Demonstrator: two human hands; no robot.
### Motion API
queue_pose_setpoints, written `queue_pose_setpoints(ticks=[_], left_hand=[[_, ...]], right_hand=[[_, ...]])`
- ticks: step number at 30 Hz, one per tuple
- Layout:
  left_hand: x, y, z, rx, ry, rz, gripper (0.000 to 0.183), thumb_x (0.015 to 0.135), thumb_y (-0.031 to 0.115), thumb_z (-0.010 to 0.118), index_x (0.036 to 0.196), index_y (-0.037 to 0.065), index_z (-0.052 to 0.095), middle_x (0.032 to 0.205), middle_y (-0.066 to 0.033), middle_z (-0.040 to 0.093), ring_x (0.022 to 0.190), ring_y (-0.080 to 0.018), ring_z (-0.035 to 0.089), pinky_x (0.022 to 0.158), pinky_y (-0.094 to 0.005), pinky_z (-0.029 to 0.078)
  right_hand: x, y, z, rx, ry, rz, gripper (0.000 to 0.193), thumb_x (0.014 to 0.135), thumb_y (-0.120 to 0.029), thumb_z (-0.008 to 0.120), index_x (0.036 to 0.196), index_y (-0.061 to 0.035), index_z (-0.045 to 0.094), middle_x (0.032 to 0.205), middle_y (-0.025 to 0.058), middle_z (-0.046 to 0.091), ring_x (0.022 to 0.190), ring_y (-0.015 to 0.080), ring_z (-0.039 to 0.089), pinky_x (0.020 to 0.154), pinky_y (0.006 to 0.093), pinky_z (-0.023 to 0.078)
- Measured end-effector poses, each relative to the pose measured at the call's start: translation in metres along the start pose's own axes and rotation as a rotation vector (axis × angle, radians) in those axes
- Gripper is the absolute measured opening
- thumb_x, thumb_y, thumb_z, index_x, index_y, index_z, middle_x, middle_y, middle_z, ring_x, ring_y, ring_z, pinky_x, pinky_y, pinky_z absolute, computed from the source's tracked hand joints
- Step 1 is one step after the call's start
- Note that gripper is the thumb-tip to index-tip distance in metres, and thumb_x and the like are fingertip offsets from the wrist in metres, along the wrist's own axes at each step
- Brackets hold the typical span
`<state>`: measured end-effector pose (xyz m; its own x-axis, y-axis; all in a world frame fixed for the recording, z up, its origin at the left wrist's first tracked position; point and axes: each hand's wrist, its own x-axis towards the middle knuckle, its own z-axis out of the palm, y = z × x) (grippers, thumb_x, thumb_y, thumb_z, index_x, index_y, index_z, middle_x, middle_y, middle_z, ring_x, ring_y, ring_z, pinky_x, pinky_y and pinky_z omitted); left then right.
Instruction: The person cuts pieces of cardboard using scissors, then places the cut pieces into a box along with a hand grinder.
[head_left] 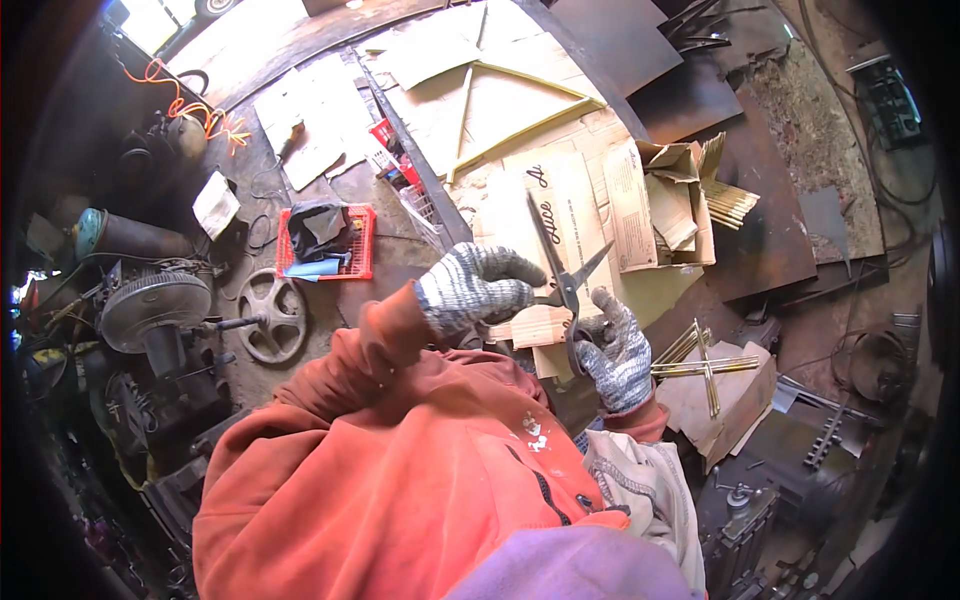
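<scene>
A pair of large dark scissors is in front of my body, blades pointing away from me and spread apart. My left hand, in a striped knit glove, is closed around the handle on the left. My gloved right hand grips the other handle, with its thumb raised beside the pivot. Beneath and beyond the scissors lies flat brown cardboard with dark printing. Part of the left handle is hidden by my left hand.
An open cardboard box holding thin rods stands beyond my right hand. More brass-coloured rods lie crossed at the right. A red basket, a spoked wheel and a fan are at the left. Metal sheets lie far right.
</scene>
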<state>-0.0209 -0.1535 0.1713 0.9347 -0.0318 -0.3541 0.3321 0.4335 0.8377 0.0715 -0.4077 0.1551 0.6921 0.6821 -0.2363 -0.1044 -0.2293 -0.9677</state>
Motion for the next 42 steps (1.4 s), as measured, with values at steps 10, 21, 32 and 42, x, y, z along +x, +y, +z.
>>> queue_pose_setpoints(ticks=[10,21,32,42], left_hand=[[0.002,0.044,-0.001,0.293,-0.341,-0.07,0.016,0.085,0.008,0.067,0.099,0.0,0.069,0.078,-0.0039,0.067,0.071,-0.0099,0.061,0.064,-0.026,0.051],[0.168,-0.05,-0.1,0.858,0.467,0.159,0.103,0.065,0.051,0.081,0.139,-0.007,0.037,0.137,-0.0284,0.045,0.13,-0.036,0.043,0.108,-0.0354,0.034],[0.238,-0.083,-0.036,0.617,0.584,0.107,0.07,0.064,0.033,0.081,0.119,0.0,0.052,0.11,-0.0212,0.061,0.104,-0.0332,0.059,0.09,-0.0375,0.048],[0.234,-0.079,-0.041,0.654,0.552,0.082,0.073,0.065,0.037,0.08,0.121,0.001,0.051,0.118,-0.0222,0.056,0.112,-0.037,0.053,0.096,-0.0403,0.044]], right_hand=[[0.023,-0.069,0.027,-1.268,-0.151,-0.427,0.065,0.078,-0.021,0.067,0.134,0.0017,0.044,0.12,0.0241,0.056,0.116,0.0374,0.054,0.102,0.0552,0.034],[0.076,-0.021,-0.005,-0.518,0.015,0.146,0.058,0.085,-0.011,0.068,0.135,0.0036,0.044,0.118,0.0179,0.062,0.104,0.0201,0.061,0.091,0.0295,0.047],[0.124,0.056,-0.087,-0.664,0.062,0.369,0.03,0.089,-0.016,0.06,0.112,-0.0005,0.05,0.075,0.0104,0.059,0.059,0.0187,0.058,0.057,0.0326,0.05],[0.202,-0.021,-0.048,-0.57,-0.049,0.479,0.02,0.093,-0.018,0.051,0.103,-0.0011,0.054,0.067,0.0147,0.057,0.054,0.0263,0.06,0.051,0.037,0.05]])
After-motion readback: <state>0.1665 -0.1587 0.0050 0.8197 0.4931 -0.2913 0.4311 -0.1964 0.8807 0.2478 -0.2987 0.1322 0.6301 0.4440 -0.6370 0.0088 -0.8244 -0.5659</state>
